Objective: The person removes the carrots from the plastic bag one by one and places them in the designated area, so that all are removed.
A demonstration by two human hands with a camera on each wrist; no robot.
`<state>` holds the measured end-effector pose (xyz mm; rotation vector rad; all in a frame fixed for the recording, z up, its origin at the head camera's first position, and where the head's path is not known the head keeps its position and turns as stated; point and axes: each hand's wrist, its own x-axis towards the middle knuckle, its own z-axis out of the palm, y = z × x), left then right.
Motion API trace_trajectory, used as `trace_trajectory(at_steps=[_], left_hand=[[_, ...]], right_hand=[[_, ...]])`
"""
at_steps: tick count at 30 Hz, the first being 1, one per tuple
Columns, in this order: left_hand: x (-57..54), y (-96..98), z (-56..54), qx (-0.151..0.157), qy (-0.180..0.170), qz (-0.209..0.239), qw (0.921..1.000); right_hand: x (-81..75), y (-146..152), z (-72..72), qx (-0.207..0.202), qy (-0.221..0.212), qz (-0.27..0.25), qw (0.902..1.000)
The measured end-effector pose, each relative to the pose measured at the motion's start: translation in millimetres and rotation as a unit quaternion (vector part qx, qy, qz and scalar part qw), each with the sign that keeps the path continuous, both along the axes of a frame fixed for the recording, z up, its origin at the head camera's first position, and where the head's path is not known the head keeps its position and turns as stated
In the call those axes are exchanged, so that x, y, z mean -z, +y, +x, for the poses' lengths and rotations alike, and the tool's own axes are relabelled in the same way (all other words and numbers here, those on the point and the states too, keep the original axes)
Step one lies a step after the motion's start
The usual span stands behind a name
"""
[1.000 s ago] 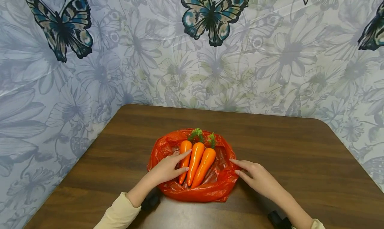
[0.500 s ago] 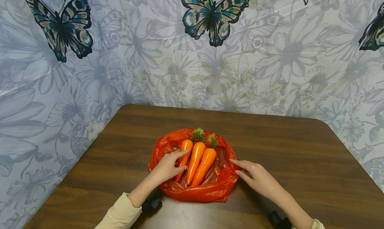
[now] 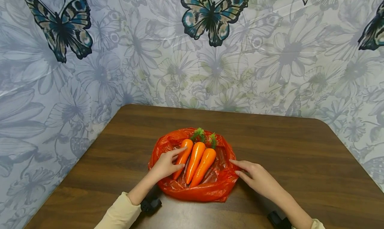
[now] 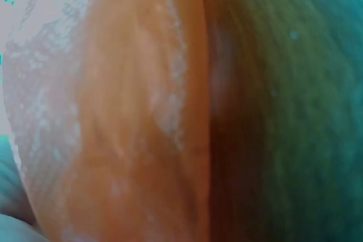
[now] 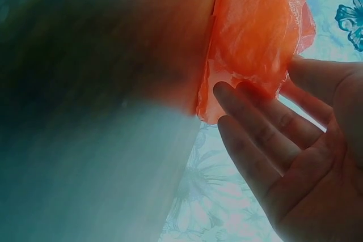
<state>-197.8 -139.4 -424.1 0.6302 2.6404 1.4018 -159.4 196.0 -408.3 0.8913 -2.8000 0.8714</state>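
Three glossy orange carrots with green tops lie side by side in a red plastic bag with its rim turned open, in the head view. My left hand (image 3: 165, 164) rests over the left carrot (image 3: 186, 145), index finger straight across it and thumb against its lower part. Its other fingers are partly hidden. Beside it lie the middle carrot (image 3: 195, 160) and the right carrot (image 3: 205, 165). My right hand (image 3: 259, 175) touches the right rim of the bag (image 3: 228, 175). The right wrist view shows its fingers (image 5: 261, 134) nearly straight beside the red plastic; the left wrist view is blurred.
The bag sits on a brown wooden table (image 3: 276, 135) with rounded far corners. Behind it stands a wall (image 3: 144, 65) patterned with flowers and butterflies. A black wrist device (image 3: 151, 205) is below the left forearm, another black device (image 3: 279, 220) by the right.
My left hand has drawn slightly left, its index fingertip moving back across the carrot. The left carrot has swung, its tip shifting left away from the middle one. My right hand stays put.
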Motion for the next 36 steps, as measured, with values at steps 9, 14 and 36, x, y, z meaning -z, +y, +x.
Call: trace_trajectory(at_steps=[9, 14, 36], left_hand=[[3.0, -3.2, -3.6, -0.013, -0.048, 0.065, 0.9967], [2.1, -2.7, -4.1, -0.029, -0.072, 0.071, 0.9945], [5.3, -8.7, -9.3, -0.037, -0.178, 0.182, 0.9665]], right_hand=[[0.4, 0.3, 0.5, -0.005, 0.004, -0.005, 1.0], [-0.1, -0.2, 0.8, -0.003, 0.005, -0.005, 1.0], [-0.9, -0.5, 1.6, -0.007, 0.004, -0.007, 0.9999]])
